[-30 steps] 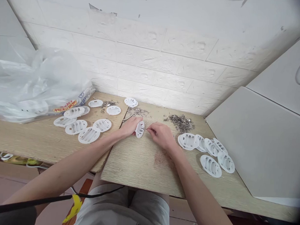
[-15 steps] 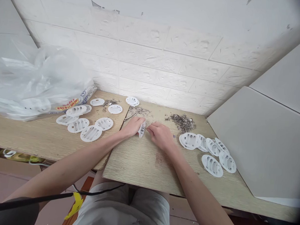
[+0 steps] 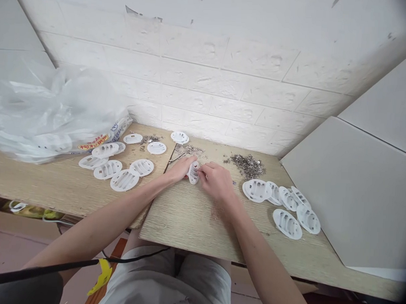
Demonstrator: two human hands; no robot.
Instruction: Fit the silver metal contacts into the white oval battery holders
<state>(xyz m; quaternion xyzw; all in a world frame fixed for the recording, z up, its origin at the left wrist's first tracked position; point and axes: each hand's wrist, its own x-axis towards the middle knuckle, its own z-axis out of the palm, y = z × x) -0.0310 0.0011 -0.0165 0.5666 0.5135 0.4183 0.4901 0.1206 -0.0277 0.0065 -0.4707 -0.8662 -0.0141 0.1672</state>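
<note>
My left hand (image 3: 180, 168) grips a white oval plastic battery holder (image 3: 193, 173), tilted on edge over the wooden table (image 3: 193, 219). My right hand (image 3: 215, 181) is closed in a pinch and presses against the holder's right side; what it pinches is too small to make out. A scatter of small metal contacts (image 3: 188, 150) lies just behind the hands. A larger heap of metal contacts (image 3: 247, 164) sits to the right of my right hand.
Several white holders (image 3: 281, 204) lie at the right, several more holders (image 3: 116, 170) at the left. A clear plastic bag (image 3: 53, 114) of holders fills the far left. A grey board (image 3: 352, 194) leans at the right. A white brick wall (image 3: 209, 80) stands behind.
My right hand has closed the small gap and now touches the holder. The holder has turned slightly in my left hand. The camera shifted a little.
</note>
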